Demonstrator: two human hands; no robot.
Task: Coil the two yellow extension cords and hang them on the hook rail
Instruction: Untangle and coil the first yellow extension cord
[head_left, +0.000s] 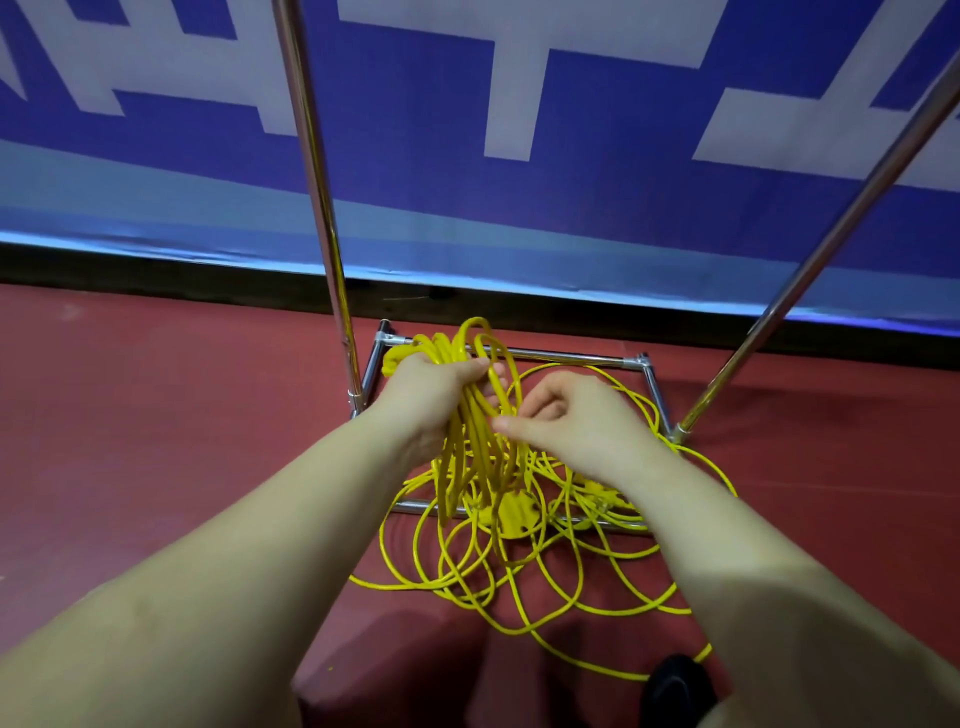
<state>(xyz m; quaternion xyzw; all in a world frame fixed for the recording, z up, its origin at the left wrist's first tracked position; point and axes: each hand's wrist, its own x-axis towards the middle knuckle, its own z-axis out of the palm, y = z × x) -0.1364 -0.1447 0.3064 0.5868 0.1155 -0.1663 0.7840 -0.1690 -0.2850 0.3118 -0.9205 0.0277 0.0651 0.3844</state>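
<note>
Large white block characters are running across the blue banner (571, 130) at the back, but they are cropped at the top edge and cannot be read. Below it, the left hand (431, 395) is gripping a bundle of glossy yellow cord loops (470, 415), its fingers curled tight around the gathered strands, which are rising in arcs above the fist and hanging down below it. The right hand (571, 415) is sitting just beside the bundle, fingers bent inward and thumb extended toward the strands; whether it is actually pinching a strand cannot be told. The remaining yellow cord (519, 571) is lying in loose tangled rings on the red floor (156, 415), spilling over the chrome tube rack base (571, 358). Two shiny metal poles (317, 182) are rising from that base, cut off above.
</note>
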